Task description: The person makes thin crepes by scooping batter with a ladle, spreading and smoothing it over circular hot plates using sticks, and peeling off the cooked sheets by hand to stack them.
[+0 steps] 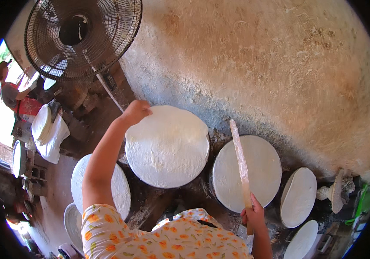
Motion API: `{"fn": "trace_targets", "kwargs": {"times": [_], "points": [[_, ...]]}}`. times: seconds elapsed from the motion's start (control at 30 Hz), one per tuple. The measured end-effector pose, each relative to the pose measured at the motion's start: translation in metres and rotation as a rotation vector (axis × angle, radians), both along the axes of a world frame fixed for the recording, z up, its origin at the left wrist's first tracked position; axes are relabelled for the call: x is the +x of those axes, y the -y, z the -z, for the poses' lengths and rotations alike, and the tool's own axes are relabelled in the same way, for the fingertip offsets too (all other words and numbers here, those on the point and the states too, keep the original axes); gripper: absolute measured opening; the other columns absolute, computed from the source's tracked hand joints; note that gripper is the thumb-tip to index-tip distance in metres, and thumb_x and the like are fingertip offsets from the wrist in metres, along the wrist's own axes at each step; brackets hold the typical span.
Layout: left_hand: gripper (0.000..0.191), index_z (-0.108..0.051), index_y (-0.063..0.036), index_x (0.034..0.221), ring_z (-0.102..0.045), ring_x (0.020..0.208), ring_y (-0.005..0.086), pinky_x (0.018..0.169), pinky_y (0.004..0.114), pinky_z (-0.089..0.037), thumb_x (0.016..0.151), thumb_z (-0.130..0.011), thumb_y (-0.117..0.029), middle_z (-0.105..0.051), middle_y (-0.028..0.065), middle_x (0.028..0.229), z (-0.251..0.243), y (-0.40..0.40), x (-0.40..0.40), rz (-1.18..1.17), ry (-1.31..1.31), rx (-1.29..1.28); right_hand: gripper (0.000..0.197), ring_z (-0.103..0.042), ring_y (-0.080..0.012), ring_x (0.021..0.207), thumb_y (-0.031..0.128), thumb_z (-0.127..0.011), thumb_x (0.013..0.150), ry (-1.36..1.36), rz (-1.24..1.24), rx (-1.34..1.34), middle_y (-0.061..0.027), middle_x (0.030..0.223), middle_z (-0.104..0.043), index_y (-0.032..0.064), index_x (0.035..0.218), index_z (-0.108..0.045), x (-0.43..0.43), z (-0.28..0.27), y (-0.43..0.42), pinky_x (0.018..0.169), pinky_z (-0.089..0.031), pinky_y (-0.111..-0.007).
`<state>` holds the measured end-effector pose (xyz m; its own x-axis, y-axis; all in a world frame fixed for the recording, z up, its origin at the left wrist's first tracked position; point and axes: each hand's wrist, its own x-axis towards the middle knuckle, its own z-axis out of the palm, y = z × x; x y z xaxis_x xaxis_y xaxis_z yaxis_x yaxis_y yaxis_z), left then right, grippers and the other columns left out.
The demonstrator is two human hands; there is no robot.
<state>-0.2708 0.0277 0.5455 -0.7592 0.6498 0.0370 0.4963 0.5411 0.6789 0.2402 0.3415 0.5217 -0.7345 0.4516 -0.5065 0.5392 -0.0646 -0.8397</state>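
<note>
My left hand (136,112) pinches the far left edge of a thin, pale round dough sheet (168,121). This sheet lies over the far half of a round griddle (167,162), whose near half looks white and rough. In my right hand (253,212) is a long flat wooden stick (241,162), crusted with white along its upper part. The stick slants over a second round griddle (264,171) on the right, which has a smooth off-white surface. Whether the stick touches that surface I cannot tell.
Beside my left arm is another white-coated griddle (120,191). Further white rounds (298,197) stand at the right. A pedestal fan (83,39) rises at the far left, before a stained wall (253,64). Another person (16,94) works near stacked flat rounds (42,124).
</note>
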Motion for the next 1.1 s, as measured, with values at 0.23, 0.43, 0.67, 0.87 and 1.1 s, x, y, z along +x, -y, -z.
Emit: {"fn": "trace_targets", "kwargs": {"times": [0.23, 0.43, 0.67, 0.87, 1.1], "points": [[0.009, -0.059, 0.0031, 0.08, -0.054, 0.071, 0.0316, 0.066, 0.038, -0.044, 0.077, -0.063, -0.004, -0.055, 0.0179, 0.074, -0.137, 0.029, 0.134, 0.027, -0.182, 0.045, 0.062, -0.049, -0.0105, 0.042, -0.004, -0.042, 0.087, -0.028, -0.115, -0.053, -0.0092, 0.065, -0.058, 0.0161, 0.144, -0.032, 0.011, -0.001, -0.022, 0.039, -0.042, -0.025], [0.008, -0.059, 0.0046, 0.081, -0.056, 0.072, 0.0305, 0.066, 0.035, -0.046, 0.077, -0.062, -0.002, -0.059, 0.0158, 0.079, -0.22, 0.034, 0.258, 0.056, -0.312, 0.012, 0.064, -0.051, -0.0097, 0.042, -0.006, -0.04, 0.087, -0.094, -0.187, -0.087, -0.0082, 0.064, -0.058, 0.0197, 0.145, -0.03, 0.032, 0.009, -0.04, 0.038, -0.044, -0.024], [0.01, -0.061, 0.0041, 0.079, -0.055, 0.063, 0.0248, 0.058, 0.033, -0.044, 0.071, -0.062, -0.003, -0.058, 0.0146, 0.072, -0.238, 0.036, 0.327, 0.073, -0.245, -0.019, 0.065, -0.051, -0.0096, 0.046, -0.004, -0.042, 0.087, -0.119, -0.084, -0.123, -0.0065, 0.068, -0.058, 0.0238, 0.144, -0.032, 0.088, 0.003, -0.029, 0.042, -0.044, -0.024], [0.009, -0.06, 0.0041, 0.072, -0.052, 0.057, 0.0243, 0.052, 0.033, -0.039, 0.064, -0.057, -0.001, -0.055, 0.0151, 0.065, -0.195, 0.037, 0.363, 0.179, -0.067, -0.03, 0.067, -0.051, -0.009, 0.051, 0.001, -0.047, 0.087, -0.099, 0.162, -0.204, -0.0047, 0.071, -0.058, 0.0265, 0.146, -0.03, 0.175, 0.004, 0.031, 0.048, -0.045, -0.024], [0.004, -0.057, 0.0049, 0.069, -0.052, 0.058, 0.0275, 0.053, 0.035, -0.039, 0.065, -0.057, 0.005, -0.057, 0.0167, 0.068, -0.155, 0.007, 0.424, 0.48, 0.017, 0.089, 0.068, -0.052, -0.0104, 0.047, 0.0, -0.046, 0.087, -0.032, 0.538, -0.111, -0.005, 0.071, -0.059, 0.0259, 0.147, -0.026, 0.316, 0.017, 0.138, 0.045, -0.044, -0.026]]}}
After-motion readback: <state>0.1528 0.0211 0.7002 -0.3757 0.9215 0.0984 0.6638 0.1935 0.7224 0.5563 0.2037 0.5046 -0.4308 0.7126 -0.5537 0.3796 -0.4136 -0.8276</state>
